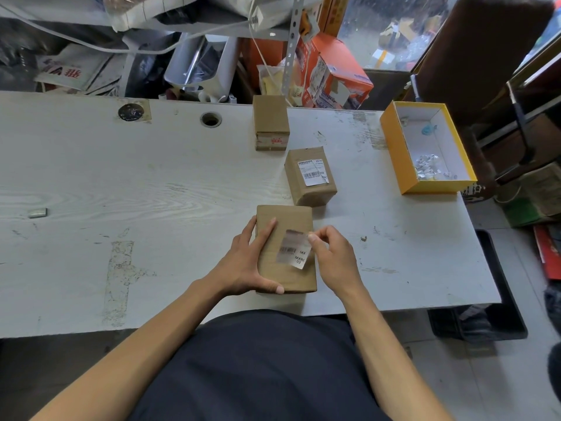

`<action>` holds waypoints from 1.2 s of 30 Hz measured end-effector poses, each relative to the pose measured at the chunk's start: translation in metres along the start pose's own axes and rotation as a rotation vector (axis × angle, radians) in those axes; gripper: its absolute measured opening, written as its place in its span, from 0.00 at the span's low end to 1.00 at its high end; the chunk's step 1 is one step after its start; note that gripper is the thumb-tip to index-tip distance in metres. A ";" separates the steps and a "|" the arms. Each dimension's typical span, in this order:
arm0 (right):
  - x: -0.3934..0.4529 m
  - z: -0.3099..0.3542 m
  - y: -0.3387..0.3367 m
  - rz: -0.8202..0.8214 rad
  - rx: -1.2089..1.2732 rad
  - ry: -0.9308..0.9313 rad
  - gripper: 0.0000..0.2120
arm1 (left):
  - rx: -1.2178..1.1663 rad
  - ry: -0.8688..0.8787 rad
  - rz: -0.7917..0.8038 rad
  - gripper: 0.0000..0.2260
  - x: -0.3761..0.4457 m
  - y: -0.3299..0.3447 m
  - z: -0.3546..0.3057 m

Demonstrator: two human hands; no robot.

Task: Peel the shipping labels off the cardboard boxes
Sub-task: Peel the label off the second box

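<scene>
Pinching the thin, tearable label [296, 250] at its far corner, your right hand [332, 256] peels; left hand [249, 262] clasps the light, stiff box [285, 276]

Pretty beat-up white desk [151, 183], woodgrain showing and scuffed all over, with a cable hole [210, 119] near the back edge. Sitting on it: three cardboard boxes in a loose line, near box [280, 214], middle box [311, 194], far box [270, 117]. Open yellow box [394, 153] off right, small silvery bit [38, 212] far left.
</scene>
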State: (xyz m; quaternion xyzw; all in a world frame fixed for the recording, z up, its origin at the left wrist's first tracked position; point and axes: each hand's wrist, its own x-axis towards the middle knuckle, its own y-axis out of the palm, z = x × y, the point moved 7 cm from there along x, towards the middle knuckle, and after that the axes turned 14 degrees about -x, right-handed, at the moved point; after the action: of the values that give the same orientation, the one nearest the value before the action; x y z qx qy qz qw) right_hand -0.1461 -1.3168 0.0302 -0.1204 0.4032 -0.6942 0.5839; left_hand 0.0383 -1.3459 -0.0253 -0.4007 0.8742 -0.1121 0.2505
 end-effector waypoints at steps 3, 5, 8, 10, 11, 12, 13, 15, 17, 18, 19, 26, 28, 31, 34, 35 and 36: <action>0.003 0.000 -0.006 -0.016 0.000 -0.009 0.07 | -0.010 -0.001 -0.001 0.60 0.000 0.000 0.001; 0.003 -0.001 -0.005 -0.013 0.008 -0.003 0.07 | -0.015 0.001 -0.001 0.60 0.001 0.000 0.002; 0.002 -0.001 -0.004 -0.012 0.022 0.004 0.07 | -0.020 0.005 -0.008 0.60 0.001 0.000 0.002; 0.002 -0.001 -0.004 -0.010 0.034 0.012 0.08 | -0.023 0.002 -0.007 0.60 0.001 0.000 0.003; 0.002 -0.001 -0.005 -0.011 0.042 0.014 0.08 | -0.023 -0.001 -0.006 0.60 0.001 0.000 0.003; 0.002 -0.001 -0.005 -0.011 0.054 0.018 0.08 | -0.024 -0.001 -0.005 0.60 0.001 0.000 0.003; 0.002 -0.001 -0.005 -0.009 0.072 0.020 0.08 | -0.026 0.000 -0.005 0.60 0.001 0.000 0.003; 0.002 -0.002 -0.005 0.007 0.136 0.023 0.08 | -0.030 0.001 -0.007 0.60 0.000 0.000 0.002; 0.000 -0.002 -0.008 0.018 0.245 0.020 0.08 | -0.033 -0.004 -0.010 0.60 -0.002 0.001 0.001; -0.001 -0.002 -0.010 0.019 0.309 0.019 0.07 | -0.033 -0.006 -0.015 0.60 -0.002 0.001 0.000; -0.002 -0.002 -0.012 0.024 0.364 0.018 0.06 | -0.035 -0.010 -0.019 0.59 -0.003 0.001 -0.001; -0.014 -0.001 -0.007 0.071 0.286 -0.014 0.38 | -0.069 0.006 -0.049 0.55 -0.001 0.002 0.000; -0.015 0.001 0.003 0.118 0.205 -0.032 0.46 | -0.085 0.011 -0.087 0.50 -0.001 0.003 0.000; -0.012 0.004 0.014 0.136 0.107 -0.090 0.54 | -0.147 0.013 -0.152 0.43 0.000 0.007 0.000; -0.011 0.007 0.017 0.116 0.011 -0.127 0.58 | -0.214 0.040 -0.250 0.35 0.000 0.005 0.000; -0.011 0.005 0.019 0.115 -0.006 -0.129 0.58 | -0.226 0.053 -0.279 0.33 0.001 0.006 0.001; -0.012 0.003 0.020 0.109 -0.017 -0.134 0.59 | -0.234 0.062 -0.300 0.31 0.001 0.006 0.001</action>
State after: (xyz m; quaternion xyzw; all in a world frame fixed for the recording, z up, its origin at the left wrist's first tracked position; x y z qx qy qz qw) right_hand -0.1267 -1.3068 0.0222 -0.1492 0.3750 -0.6483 0.6456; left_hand 0.0340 -1.3425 -0.0290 -0.5493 0.8189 -0.0583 0.1557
